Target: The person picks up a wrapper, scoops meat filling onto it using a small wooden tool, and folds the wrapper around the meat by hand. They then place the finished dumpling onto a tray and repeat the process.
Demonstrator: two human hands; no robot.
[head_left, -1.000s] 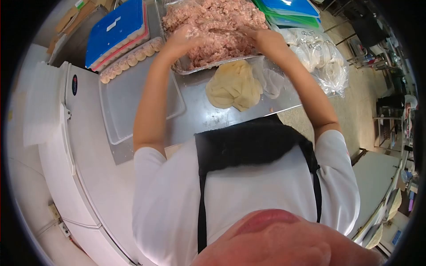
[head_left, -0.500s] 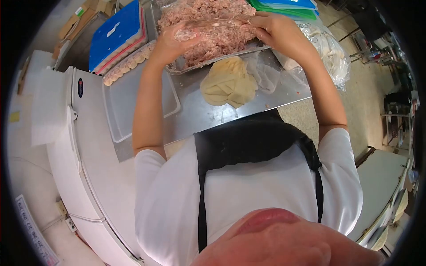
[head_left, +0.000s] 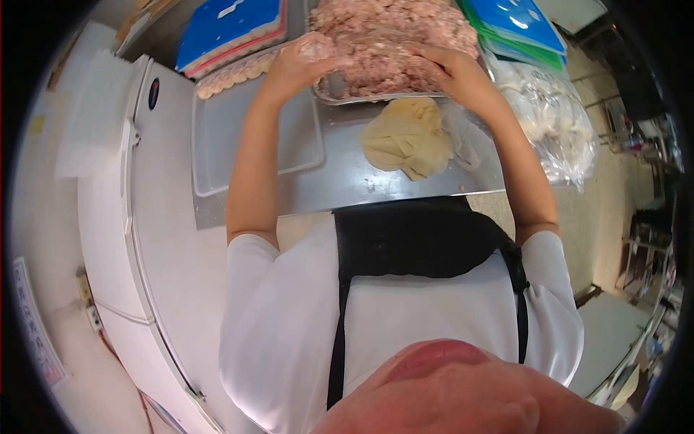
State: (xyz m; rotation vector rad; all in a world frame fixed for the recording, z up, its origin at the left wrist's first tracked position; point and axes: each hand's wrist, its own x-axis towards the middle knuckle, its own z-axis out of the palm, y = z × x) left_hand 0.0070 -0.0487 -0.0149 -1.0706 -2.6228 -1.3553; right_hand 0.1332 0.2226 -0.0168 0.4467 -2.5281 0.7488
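My left hand [head_left: 302, 64] is closed over the near left side of a metal tray [head_left: 397, 96] heaped with ground meat [head_left: 390, 54]. It cups a small pale, glossy piece that looks like a dumpling wrapper [head_left: 315, 49] with meat; its exact shape is blurred. My right hand [head_left: 459, 72] is at the right side of the heap, thumb and fingers apart, fingertips touching the meat and partly hidden. Between my forearms, a stack of yellowish round dough wrappers [head_left: 406, 141] lies on the steel table beside a thin clear plastic bag [head_left: 463, 137].
A shallow clear plastic tray [head_left: 253, 145] at the left has a row of dumplings [head_left: 238, 76] along its far edge. Behind it are stacked boxes with a blue lid [head_left: 228, 32]. Blue and green lids [head_left: 517, 32] and a bag of pale items [head_left: 546, 116] stand right. A white refrigerator [head_left: 181, 239] flanks the table.
The camera view has shifted, so the table and trays appear farther right. My right hand has moved nearer over the meat, its fingers lower; the left still cups the pale piece.
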